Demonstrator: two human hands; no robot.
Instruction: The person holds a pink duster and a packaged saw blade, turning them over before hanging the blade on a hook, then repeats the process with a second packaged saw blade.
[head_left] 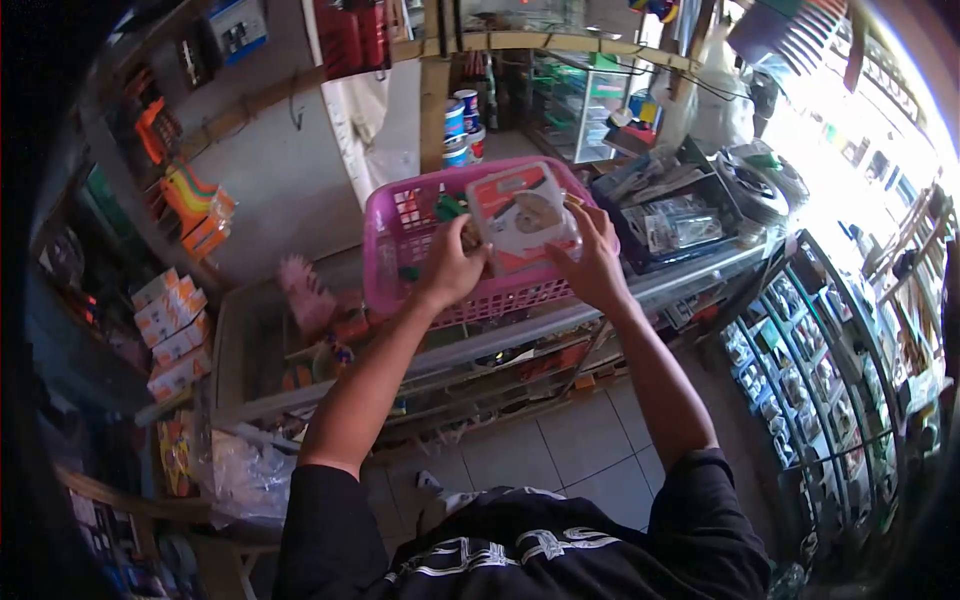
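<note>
Between my two hands is a flat, see-through package with a red and white printed card and a round shape on it; its exact contents I cannot make out. My left hand grips its left edge, thumb on the near face. On the right edge, my right hand is closed around it, the fingers behind. The package is held tilted over a pink plastic basket, which stands on the glass counter. Inside the basket, left of the package, some green items show; the rest of its contents is hidden.
Beside the basket on the right stands a black tray of packaged goods, with coiled cable behind it. The glass counter runs across in front of me. Orange-white boxes are stacked at left; a wire rack hangs with small packets at right.
</note>
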